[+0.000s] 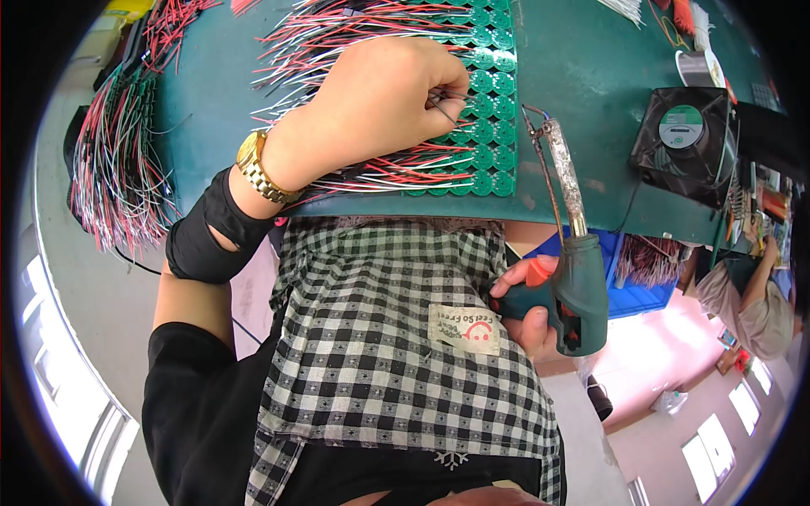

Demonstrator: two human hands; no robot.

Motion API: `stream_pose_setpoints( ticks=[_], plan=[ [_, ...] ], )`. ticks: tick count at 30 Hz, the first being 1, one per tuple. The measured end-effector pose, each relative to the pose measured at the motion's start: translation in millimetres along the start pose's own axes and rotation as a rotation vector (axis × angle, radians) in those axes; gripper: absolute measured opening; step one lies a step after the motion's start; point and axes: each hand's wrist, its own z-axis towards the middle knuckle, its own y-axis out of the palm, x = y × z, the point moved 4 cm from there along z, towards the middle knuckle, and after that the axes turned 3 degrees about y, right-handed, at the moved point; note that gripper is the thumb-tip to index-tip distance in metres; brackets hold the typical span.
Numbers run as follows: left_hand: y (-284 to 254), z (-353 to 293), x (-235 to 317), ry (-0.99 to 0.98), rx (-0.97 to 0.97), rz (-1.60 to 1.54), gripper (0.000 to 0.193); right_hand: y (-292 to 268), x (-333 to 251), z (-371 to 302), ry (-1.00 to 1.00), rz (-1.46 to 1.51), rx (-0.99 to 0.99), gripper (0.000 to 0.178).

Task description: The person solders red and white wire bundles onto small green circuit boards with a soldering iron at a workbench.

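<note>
Left fingers (pixel 448 74) amid wires (pixel 396 174); fan (pixel 680 145) apart

"What am I looking at under the rig?"

"I have a dark green table (pixel 582 51), its near edge bowed by my lens, with brownish scuffs near that edge, right of centre."

"And lying on it?"

"In the middle I see a sheet of round green circuit boards (pixel 504 110) in close rows. Red, white and black wires (pixel 371 173) fan out leftward across it, so I can't make out its left side."

"Over on the right?"

"I've got a square black fan (pixel 675 152), with a spool of grey wire (pixel 699 69) beyond it. At the far edge I see a white wire bundle (pixel 624 8)."

"Far left?"

"A heap of red leads (pixel 173 29)."
</note>
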Motion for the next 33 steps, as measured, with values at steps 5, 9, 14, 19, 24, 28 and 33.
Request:
stream_pose_setpoints(
  ticks=[5,9,14,19,24,28,33],
  plan=[
    [-6.7,-5.3,-4.1,0.052,-0.099,0.023,0.011,5.4,-7.2,0.2,0.233,-0.033,0.097,0.043],
    [-19.2,7.7,0.5,0.207,-0.047,0.142,0.010,-2.1,11.7,-4.8,0.018,0.088,0.166,0.046],
    [-33.7,4.6,14.4,0.153,0.133,0.208,0.029,-15.7,9.0,-5.9,-0.036,0.076,0.066,0.046],
    [-4.6,-9.9,19.6,-0.090,-0.103,-0.027,0.020,-8.3,-5.5,-2.5,0.272,-0.071,0.017,0.059],
    [-2.0,-9.7,20.6,-0.012,0.000,-0.075,0.007,-1.0,-10.2,-4.1,0.334,-0.090,0.050,0.059],
    [-1.0,-7.0,16.0,-0.135,-0.049,-0.175,0.010,-2.8,-5.6,-4.5,0.324,-0.088,0.016,0.059],
    [1.8,-9.0,13.5,-0.151,-0.010,-0.180,0.010,-1.8,-5.4,-4.7,0.284,-0.071,-0.147,0.048]
  ],
)
